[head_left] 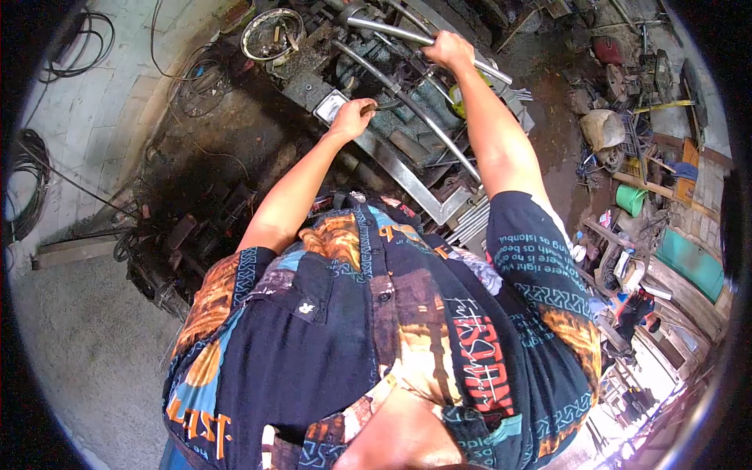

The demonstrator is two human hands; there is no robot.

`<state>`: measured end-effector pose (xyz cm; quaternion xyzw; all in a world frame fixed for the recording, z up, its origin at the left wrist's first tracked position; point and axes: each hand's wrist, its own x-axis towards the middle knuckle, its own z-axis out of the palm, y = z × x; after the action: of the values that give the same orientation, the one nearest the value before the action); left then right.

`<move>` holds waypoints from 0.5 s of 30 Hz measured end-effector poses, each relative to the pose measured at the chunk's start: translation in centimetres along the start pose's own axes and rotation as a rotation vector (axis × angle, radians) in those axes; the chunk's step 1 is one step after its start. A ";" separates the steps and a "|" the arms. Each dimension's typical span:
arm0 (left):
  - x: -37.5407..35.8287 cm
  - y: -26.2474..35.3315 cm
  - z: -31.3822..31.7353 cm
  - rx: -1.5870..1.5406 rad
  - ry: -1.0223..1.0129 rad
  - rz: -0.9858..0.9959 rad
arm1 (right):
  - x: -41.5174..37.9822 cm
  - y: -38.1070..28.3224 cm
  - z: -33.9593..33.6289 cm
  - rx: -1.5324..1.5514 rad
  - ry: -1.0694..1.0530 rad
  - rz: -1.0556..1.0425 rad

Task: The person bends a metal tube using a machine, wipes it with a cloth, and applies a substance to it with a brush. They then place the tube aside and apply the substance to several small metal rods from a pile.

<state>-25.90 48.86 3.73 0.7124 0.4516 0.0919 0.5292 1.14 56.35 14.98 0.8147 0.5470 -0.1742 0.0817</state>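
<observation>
My right hand [450, 52] is wrapped around a shiny metal pipe [392, 32] that lies slantwise over the machine. Fingers curled, my left hand [352, 120] is at the near edge of the machine bed, beside a pale rectangular plate [330, 106]. Something thin and dark shows at its fingertips, but I cannot make out what it is. A second, curved metal pipe [428, 119] runs across the greasy machine [368, 66] between my two arms. Beneath it, a metal frame [407, 182] forms a corner close to my body.
A round pan [272, 35] holding small items stands at the far left. Coiled cables [30, 184] hang along the left wall. Several metal rods [471, 222] lie near my waist. On the right are a green bucket [630, 199], a whitish sack [602, 129] and scattered scrap.
</observation>
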 end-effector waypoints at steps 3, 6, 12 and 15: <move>0.5 -1.2 0.5 -0.081 0.001 0.009 | 0.0 0.2 0.4 0.012 0.011 -0.016; 0.7 -2.1 1.4 -0.098 0.025 0.025 | -0.4 0.5 0.5 0.018 0.038 -0.027; -0.4 0.4 0.2 -0.058 0.029 0.002 | -0.1 0.8 1.1 0.043 0.069 -0.025; -0.4 0.1 0.5 -0.065 0.067 0.033 | -0.1 0.6 0.9 0.030 0.039 -0.010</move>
<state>-25.80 48.25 3.72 0.6987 0.4540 0.1389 0.5352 1.53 55.78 14.16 0.8162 0.5501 -0.1668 0.0580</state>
